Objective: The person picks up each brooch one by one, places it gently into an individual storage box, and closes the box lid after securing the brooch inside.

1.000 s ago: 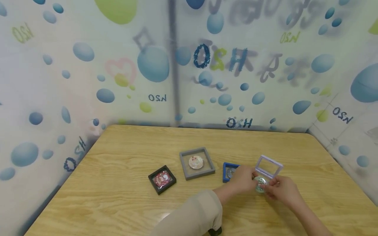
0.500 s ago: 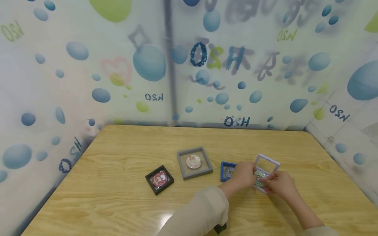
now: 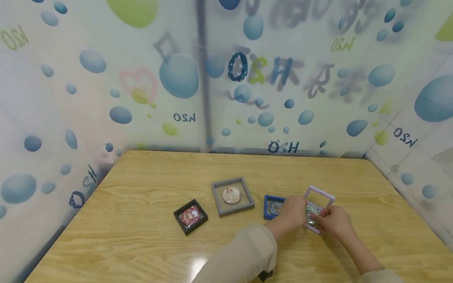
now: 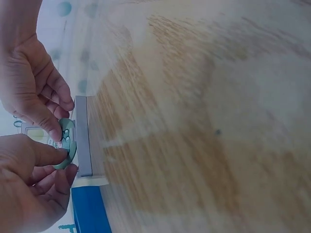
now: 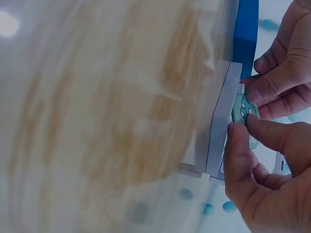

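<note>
A round green badge [image 3: 311, 214] with a cartoon print lies tilted over the lower half of a small lilac display case [image 3: 322, 192], whose windowed lid stands raised behind it. My left hand [image 3: 292, 212] pinches the badge's left side. On its right side, my right hand [image 3: 337, 222] pinches it between thumb and fingers. Both thumbs press on the printed face of the badge [image 4: 66, 132] in the left wrist view. The right wrist view shows the badge right at the case's front wall [image 5: 222, 119]. The inside of the case is mostly hidden by my fingers.
Just left of my hands is a blue case [image 3: 267, 207] holding a round badge, partly covered by my left hand. Farther left lie a grey case [image 3: 221, 213] with a pale badge and a black case [image 3: 185, 232] with a red badge. All rest on the wooden table [image 3: 148, 188].
The badge has gone from in front of the lilac case to over its lower half, hands moving with it. The case's front edge now shows below the badge.
</note>
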The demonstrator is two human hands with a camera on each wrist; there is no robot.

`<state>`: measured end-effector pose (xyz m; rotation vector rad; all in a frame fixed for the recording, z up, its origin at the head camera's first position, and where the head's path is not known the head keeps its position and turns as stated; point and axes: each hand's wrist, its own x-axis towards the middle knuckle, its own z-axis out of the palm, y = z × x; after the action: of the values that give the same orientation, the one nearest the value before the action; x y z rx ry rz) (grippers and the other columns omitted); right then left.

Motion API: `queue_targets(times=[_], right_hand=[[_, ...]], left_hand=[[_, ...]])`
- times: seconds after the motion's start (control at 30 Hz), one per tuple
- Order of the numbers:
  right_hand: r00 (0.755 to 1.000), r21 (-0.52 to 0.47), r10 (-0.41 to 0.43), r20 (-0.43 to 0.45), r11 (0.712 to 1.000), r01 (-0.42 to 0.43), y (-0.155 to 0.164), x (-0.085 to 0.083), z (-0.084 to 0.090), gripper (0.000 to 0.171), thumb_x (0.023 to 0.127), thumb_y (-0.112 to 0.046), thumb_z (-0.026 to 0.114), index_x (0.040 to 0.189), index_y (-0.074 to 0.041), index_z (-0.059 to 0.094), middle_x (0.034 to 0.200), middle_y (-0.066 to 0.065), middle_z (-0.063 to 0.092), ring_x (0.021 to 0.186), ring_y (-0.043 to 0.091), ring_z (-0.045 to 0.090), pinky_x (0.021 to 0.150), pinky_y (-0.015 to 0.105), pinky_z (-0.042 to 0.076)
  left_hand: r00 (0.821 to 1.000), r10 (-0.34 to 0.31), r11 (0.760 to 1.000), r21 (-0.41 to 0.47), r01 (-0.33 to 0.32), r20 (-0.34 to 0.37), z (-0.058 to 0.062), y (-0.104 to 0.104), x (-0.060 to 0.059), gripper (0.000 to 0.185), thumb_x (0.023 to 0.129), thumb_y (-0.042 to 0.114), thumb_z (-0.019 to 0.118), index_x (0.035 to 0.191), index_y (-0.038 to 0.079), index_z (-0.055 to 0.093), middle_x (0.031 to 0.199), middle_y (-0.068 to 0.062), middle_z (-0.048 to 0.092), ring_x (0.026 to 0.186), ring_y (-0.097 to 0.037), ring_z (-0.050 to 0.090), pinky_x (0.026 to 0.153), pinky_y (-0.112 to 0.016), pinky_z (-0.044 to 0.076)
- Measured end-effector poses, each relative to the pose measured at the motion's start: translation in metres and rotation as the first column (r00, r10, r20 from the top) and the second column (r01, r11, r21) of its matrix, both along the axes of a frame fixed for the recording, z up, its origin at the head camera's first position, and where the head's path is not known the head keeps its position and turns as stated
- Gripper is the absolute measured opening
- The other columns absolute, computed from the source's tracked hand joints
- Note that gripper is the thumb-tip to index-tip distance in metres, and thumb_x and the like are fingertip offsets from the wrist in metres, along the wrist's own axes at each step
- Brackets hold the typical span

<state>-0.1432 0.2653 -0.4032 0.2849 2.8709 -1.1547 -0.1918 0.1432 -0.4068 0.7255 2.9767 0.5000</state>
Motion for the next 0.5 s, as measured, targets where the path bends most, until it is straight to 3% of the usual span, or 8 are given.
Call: queue_targets(times=[0.17, 0.5], right_hand=[[1.000, 0.008, 0.002, 0.001, 1.000, -0.002, -0.0010, 0.0004, -0.0006, 0.018, 0.078, -0.008, 0.065, 0.070, 0.004, 0.055, 0.059, 0.004, 0.059, 0.052, 0.017, 0.060, 0.047, 0.027, 0.048], [1.000, 0.018, 0.004, 0.027, 1.000, -0.005, 0.0004, -0.0013, -0.0015, 0.018, 0.079, -0.009, 0.064, 0.072, 0.005, 0.056, 0.061, 0.006, 0.059, 0.052, 0.017, 0.061, 0.047, 0.027, 0.049]], left_hand=[[1.000, 0.000, 0.996, -0.086, -0.003, -0.032, -0.0002, 0.0015, 0.0011, 0.012, 0.069, 0.020, 0.074, 0.075, 0.015, 0.064, 0.068, 0.007, 0.056, 0.063, -0.006, 0.053, 0.055, -0.018, 0.042], [0.998, -0.024, 0.994, -0.112, 0.018, -0.051, 0.0009, 0.0000, 0.0013, 0.012, 0.070, 0.019, 0.074, 0.078, 0.014, 0.066, 0.068, 0.007, 0.058, 0.063, -0.005, 0.054, 0.056, -0.017, 0.042]])
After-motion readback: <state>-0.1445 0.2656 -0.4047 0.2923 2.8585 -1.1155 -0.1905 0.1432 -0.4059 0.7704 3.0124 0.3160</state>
